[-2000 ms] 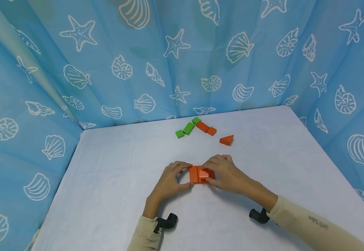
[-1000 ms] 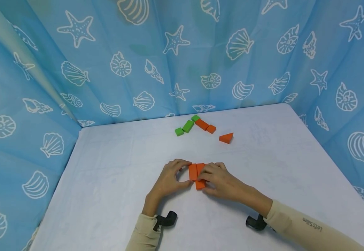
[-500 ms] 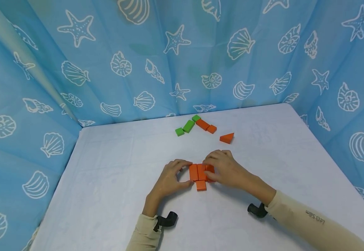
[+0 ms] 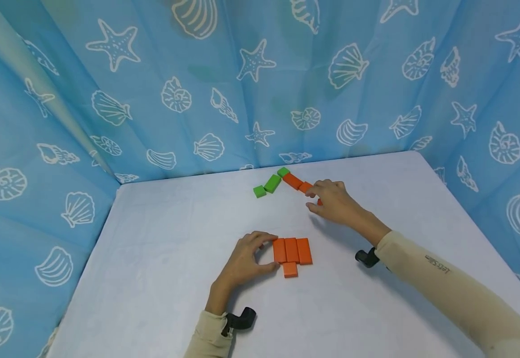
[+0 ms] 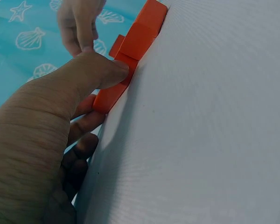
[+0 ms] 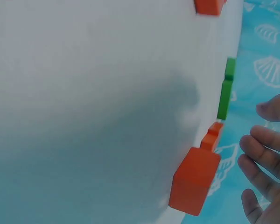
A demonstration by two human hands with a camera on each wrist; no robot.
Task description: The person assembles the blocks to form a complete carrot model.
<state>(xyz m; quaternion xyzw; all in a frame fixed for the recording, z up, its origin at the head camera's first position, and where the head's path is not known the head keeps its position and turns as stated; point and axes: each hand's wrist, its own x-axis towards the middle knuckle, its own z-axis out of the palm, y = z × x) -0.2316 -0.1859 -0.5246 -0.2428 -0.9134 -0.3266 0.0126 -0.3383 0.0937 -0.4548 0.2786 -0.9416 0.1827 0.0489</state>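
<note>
Three flat orange rectangular blocks point(image 4: 291, 250) lie side by side on the white cloth. A smaller orange block point(image 4: 290, 270) sits against the near side of the middle one. My left hand point(image 4: 244, 258) holds the leftmost block point(image 4: 279, 250) between thumb and fingertips at its near and far ends. Farther back, my right hand point(image 4: 336, 201) hovers with thumb and fingers apart and nothing between them. Below it, an orange wedge block point(image 6: 193, 182) stands on the cloth, mostly hidden by the fingers in the head view.
Behind lie an angled line of green blocks point(image 4: 272, 183), a longer orange block point(image 4: 292, 181) and a small orange block point(image 4: 305, 187). A blue shell-print curtain point(image 4: 260, 99) hangs along the table's back and sides. A black wrist camera point(image 4: 242, 318) is on the left wrist.
My right hand set the small block in front of the row, straightened the right-hand block, then let go and moved back toward the wedge. My left hand has stayed at the leftmost block.
</note>
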